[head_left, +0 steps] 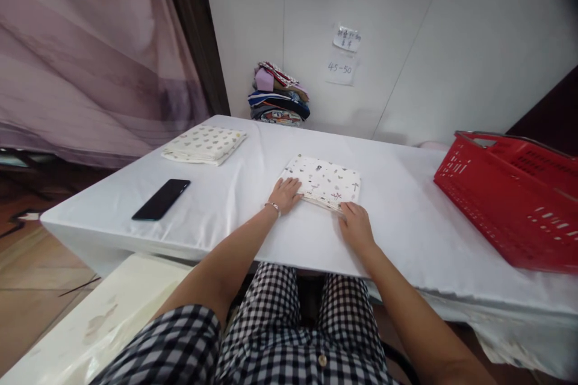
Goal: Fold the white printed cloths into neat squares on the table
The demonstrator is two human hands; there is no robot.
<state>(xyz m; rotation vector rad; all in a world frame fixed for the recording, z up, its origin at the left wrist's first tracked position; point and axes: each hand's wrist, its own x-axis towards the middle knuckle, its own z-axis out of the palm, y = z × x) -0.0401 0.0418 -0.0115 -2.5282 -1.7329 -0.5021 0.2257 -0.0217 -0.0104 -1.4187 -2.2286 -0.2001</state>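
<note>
A white cloth (327,177) with small printed figures lies folded into a flat rectangle on the white-covered table in front of me. On its left front corner rests my left hand (285,194), its fingers stretched out over the top layer. My right hand (356,222) is at the right front corner, fingers bent around the edge of the folded cloth; the thumb is partly hidden. Layered folds show along the front edge between both hands. Farther left lies another folded cloth (205,143), cream with a grey pattern, touched by neither hand.
A black phone (161,199) lies on the left of the table (235,216). To the right stands a red plastic basket (510,198). Folded fabrics (279,99) are stacked beyond the back edge, against the wall. A pale bench (121,313) is at lower left, a pink curtain (99,42) behind.
</note>
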